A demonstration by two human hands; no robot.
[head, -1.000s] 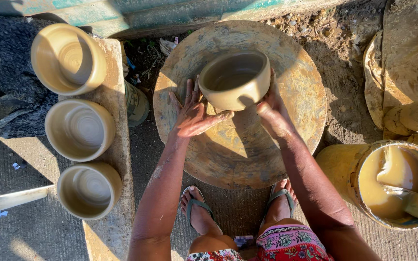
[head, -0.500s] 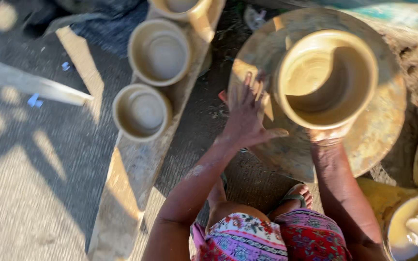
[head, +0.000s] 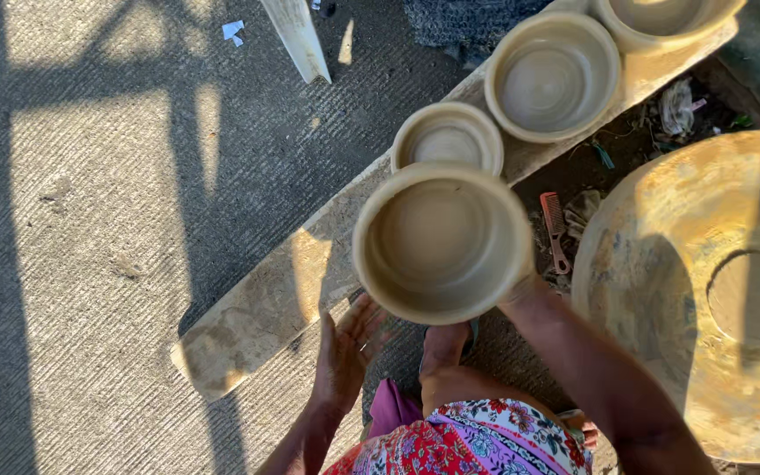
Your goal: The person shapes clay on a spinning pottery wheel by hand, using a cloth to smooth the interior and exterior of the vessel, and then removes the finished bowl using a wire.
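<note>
Clay-wet bowl [head: 442,242] sits raised above the wooden plank [head: 266,308], carried from beneath by the right hand, which it hides, so I cannot tell its grip; the left hand [head: 349,347] is spread flat just under the rim. Two clay pots [head: 448,139] [head: 552,75] rest on the plank beside the potter's wheel [head: 705,290]

Wet tan clay bowl [head: 442,242], upright, held above the plank [head: 266,308].

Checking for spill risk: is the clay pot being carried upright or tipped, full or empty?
Upright and empty. The clay pot shows its round mouth straight to the head camera, with a bare inside floor. The right hand is hidden under it.
</note>
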